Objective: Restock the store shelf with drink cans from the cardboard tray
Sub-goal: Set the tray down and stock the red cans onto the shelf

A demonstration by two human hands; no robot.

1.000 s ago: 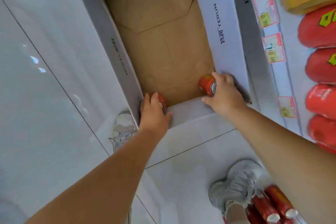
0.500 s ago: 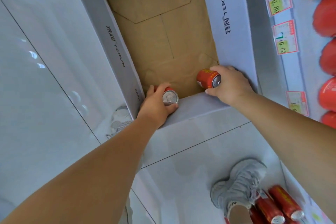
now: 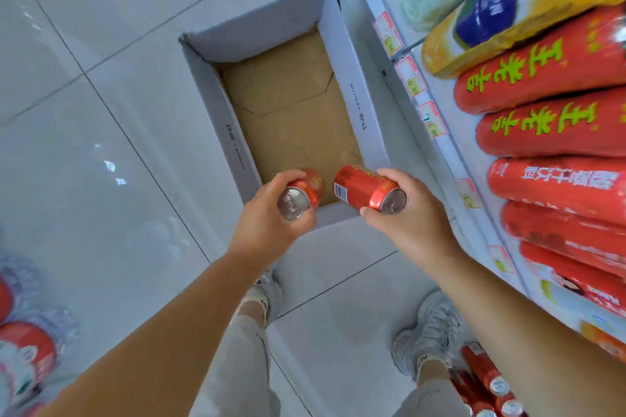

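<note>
The cardboard tray (image 3: 216, 105), white outside and brown inside, lies on the floor beside the shelf; no cans show on its visible bottom. My left hand (image 3: 267, 223) grips one red drink can (image 3: 303, 195) with its silver top facing me, above the tray's near edge. My right hand (image 3: 406, 217) grips a second red can (image 3: 364, 188), tilted on its side. Both cans are lifted clear of the tray. The store shelf (image 3: 450, 145) runs along the right with price tags on its edge.
Red packs with green lettering (image 3: 555, 122) and other bagged goods fill the upper shelf. Red cans (image 3: 487, 386) stand on the bottom shelf by my right shoe (image 3: 430, 328). Wrapped red bottles (image 3: 23, 349) sit at the far left on the white tiled floor.
Both hands have lifted their cans up out of the tray's near corners, and my view has pulled back and up, showing the whole tray and more shelf.
</note>
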